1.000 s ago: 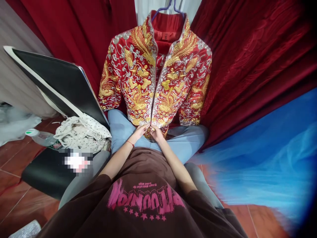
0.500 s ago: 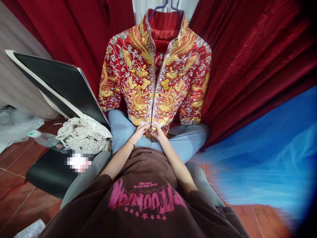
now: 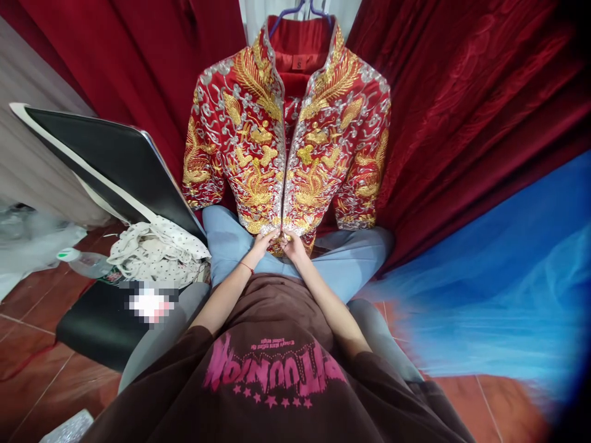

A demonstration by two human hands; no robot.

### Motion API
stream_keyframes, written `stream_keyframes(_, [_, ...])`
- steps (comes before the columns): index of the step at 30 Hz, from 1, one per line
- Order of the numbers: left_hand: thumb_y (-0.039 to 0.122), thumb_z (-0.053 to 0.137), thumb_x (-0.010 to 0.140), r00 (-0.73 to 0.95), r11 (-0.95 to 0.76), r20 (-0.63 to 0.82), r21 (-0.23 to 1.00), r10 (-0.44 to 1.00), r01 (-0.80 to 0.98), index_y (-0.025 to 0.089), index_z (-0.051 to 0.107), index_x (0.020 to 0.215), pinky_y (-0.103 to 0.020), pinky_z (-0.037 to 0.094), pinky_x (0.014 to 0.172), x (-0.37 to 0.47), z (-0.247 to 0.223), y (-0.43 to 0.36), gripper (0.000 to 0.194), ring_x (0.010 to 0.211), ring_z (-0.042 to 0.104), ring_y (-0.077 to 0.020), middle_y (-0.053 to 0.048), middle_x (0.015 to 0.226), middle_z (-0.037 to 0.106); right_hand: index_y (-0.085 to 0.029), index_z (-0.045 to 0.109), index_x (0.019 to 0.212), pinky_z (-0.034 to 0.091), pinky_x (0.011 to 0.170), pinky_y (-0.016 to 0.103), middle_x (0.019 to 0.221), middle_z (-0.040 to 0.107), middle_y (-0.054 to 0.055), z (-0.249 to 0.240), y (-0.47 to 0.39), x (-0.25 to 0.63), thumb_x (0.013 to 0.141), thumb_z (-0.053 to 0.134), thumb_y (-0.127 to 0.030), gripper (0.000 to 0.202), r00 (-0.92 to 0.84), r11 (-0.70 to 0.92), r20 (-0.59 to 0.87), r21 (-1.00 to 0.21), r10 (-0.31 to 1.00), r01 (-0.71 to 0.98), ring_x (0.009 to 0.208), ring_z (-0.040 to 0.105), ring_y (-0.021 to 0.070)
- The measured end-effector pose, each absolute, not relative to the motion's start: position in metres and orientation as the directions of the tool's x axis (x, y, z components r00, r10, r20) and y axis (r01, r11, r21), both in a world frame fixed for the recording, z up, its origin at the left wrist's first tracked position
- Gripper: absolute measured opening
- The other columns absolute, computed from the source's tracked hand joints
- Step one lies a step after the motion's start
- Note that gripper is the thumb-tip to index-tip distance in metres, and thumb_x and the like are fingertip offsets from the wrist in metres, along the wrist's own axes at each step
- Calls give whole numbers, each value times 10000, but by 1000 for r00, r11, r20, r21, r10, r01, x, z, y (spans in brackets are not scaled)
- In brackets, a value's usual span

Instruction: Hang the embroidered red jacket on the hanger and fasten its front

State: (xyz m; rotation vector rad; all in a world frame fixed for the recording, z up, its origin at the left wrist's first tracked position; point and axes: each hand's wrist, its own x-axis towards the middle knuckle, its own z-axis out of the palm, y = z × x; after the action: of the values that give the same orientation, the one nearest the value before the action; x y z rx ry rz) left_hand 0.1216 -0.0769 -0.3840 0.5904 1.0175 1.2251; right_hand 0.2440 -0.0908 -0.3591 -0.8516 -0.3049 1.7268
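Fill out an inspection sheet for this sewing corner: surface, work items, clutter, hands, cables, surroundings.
Surface: red-brown tiled floor; the person sits with blue-trousered legs stretched out.
Work items: red embroidered jacket, gold and silver patterns, on a hanger, front open at the collar.
Clutter: spotted white cloth on a black chair, plastic bottle beside it.
Hands: left hand and right hand pinch the jacket's bottom hem at the front opening.
Cables: nothing seen.
Surroundings: dark red drapes behind, blue tulle to the right.
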Motion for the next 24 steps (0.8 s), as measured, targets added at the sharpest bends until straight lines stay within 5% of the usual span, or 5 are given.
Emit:
stream_keyframes(10, [269, 893, 607, -9, 249, -292, 829, 956, -500, 157, 723, 887, -282, 499, 768, 123, -382, -77, 346, 817, 690, -173, -51, 870, 768, -219, 491, 729, 406, 472, 129, 550, 455, -83, -356, -93, 243, 815, 647, -155, 189, -149, -379, -389, -627, 909, -681, 495, 441, 58])
stream_keyframes(17, [257, 902, 558, 19, 292, -330, 806, 944, -514, 144, 701, 779, -297, 482, 755, 120, -391, -74, 320, 777, 671, -180, -35, 729, 718, -170, 618, 759, 438, 429, 195, 625, 683, 48, -354, -93, 248, 782, 752, -326, 207, -323, -658, -580, -711, 748, -247, 501, 599, 123])
stream_keyframes(24, [249, 891, 581, 58, 336, -356, 800, 933, -498, 145, 712, 823, -315, 490, 756, 118, -389, -74, 319, 795, 657, -188, -41, 754, 722, -199, 577, 579, 328, 400, 194, 412, 545, -25, -350, -100, 246, 673, 851, -266, 297, -197, -507, -499, -862, 844, 12, 386, 486, 105])
